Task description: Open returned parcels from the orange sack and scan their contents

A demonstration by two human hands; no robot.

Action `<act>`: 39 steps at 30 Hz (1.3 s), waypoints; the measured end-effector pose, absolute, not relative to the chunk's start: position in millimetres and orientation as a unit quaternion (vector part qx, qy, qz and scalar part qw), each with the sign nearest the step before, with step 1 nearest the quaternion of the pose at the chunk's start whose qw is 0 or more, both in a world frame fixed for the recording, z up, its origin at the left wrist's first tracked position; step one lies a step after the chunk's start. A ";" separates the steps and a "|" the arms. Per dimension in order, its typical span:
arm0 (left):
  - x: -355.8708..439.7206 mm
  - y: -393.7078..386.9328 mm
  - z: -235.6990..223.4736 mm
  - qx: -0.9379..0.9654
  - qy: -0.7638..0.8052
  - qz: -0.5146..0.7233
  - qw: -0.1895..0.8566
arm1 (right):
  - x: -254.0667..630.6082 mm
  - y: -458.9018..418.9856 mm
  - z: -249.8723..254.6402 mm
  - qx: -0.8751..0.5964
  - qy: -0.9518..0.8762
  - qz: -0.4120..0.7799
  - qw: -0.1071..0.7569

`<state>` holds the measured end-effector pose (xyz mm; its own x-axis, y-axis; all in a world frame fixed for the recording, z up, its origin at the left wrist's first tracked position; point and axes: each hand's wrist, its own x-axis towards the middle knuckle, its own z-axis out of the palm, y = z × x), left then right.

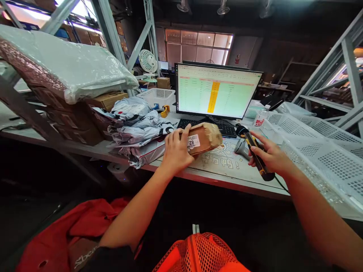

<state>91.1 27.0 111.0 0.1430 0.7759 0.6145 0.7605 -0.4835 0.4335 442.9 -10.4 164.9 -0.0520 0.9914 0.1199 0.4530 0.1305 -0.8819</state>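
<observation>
Orange mesh [198, 255] is seen first. A brown parcel [204, 139] is held over the desk [249, 185] by the left hand [176, 150], long side aimed at the right hand [269, 153], closed on a box cutter [257, 156].

Parcel [202, 139] blurred at taped end, near side hidden under left hand [176, 150]. Utility knife [259, 166] partly hidden by right hand [269, 153]. Monitor [215, 90] spreadsheet text too small to read. White plastic crates [320, 166] cut off at right edge; red cloth [70, 226] cut off below.
</observation>
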 end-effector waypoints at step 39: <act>19.2 1.5 114.6 0.780 0.449 0.431 0.059 | 326.9 28.6 201.8 -0.325 -0.925 -0.038 0.192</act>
<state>19.2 1.5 114.6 0.2243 0.7516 0.6203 0.6505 -0.5894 0.4789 326.9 28.6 201.8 -0.7153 0.5859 0.3808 0.6154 0.7864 -0.0540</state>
